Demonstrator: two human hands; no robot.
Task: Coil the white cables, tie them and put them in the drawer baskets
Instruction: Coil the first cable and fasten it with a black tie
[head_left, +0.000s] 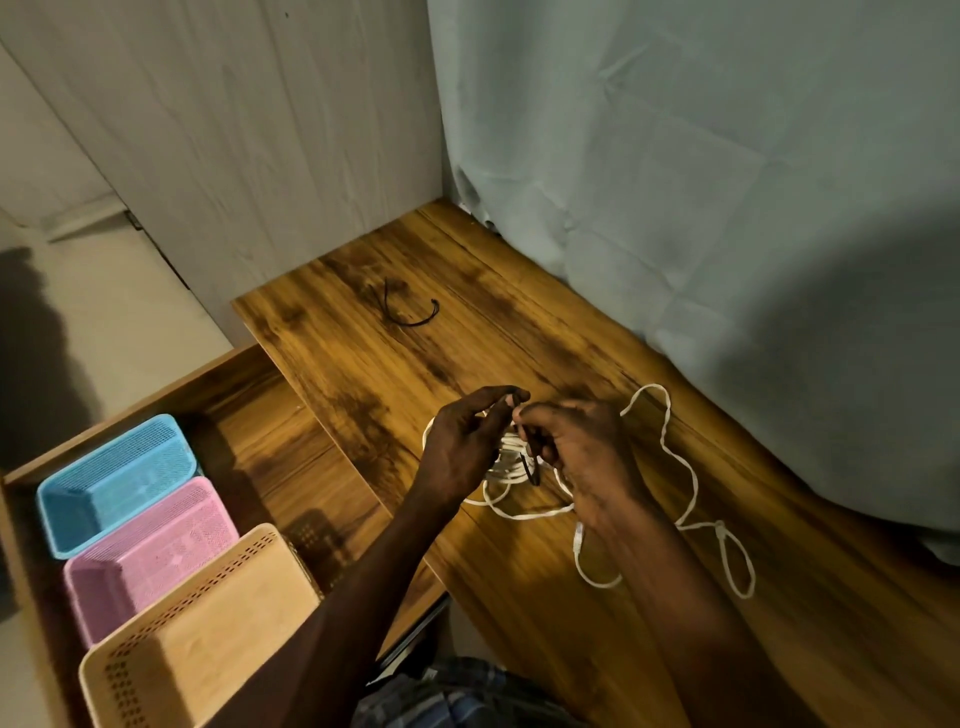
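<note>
A coiled white cable (506, 462) lies on the wooden desk (363, 374), partly hidden under my hands. My left hand (470, 441) and my right hand (576, 447) meet above the coil, each pinching an end of a thin black tie (529, 467) that crosses the bundle. A second white cable (685, 483) trails loose in open loops to the right of my right hand. The open drawer at lower left holds a blue basket (117, 483), a pink basket (150, 556) and a beige basket (202, 634), all with nothing inside.
Another black tie (410, 312) lies curled on the far part of the desk. A pale blue curtain (727, 208) hangs along the desk's right edge. A white panel (234, 130) stands behind the desk, and floor shows at far left.
</note>
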